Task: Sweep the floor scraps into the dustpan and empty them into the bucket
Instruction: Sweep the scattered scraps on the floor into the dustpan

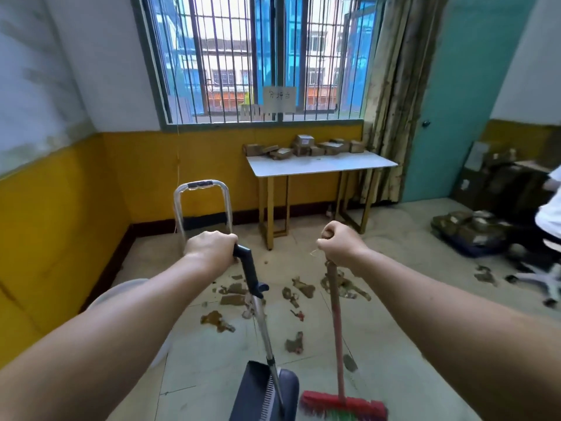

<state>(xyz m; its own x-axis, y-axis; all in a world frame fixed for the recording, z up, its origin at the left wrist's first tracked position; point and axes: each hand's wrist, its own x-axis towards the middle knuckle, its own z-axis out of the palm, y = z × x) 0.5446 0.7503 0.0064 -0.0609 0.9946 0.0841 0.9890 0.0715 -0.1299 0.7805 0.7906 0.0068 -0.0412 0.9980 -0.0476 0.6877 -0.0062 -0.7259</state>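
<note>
My left hand point(211, 246) grips the dark top of the dustpan handle point(249, 273); its silver pole runs down to the dark blue dustpan point(258, 393) at the bottom edge. My right hand point(341, 243) is closed on the top of the broom stick point(337, 326), whose red bristle head point(343, 407) rests on the floor right of the dustpan. Brown cardboard and paper scraps point(233, 291) lie scattered on the tiled floor ahead of both tools. A pale round rim, perhaps the bucket point(121, 291), shows at the left behind my forearm, mostly hidden.
A metal hand-truck frame point(202, 205) stands against the yellow wall. A white table point(321, 164) with small boxes stands under the barred window. At the right are an office chair base point(543, 279), stacked parcels point(469, 229) and part of a person in white.
</note>
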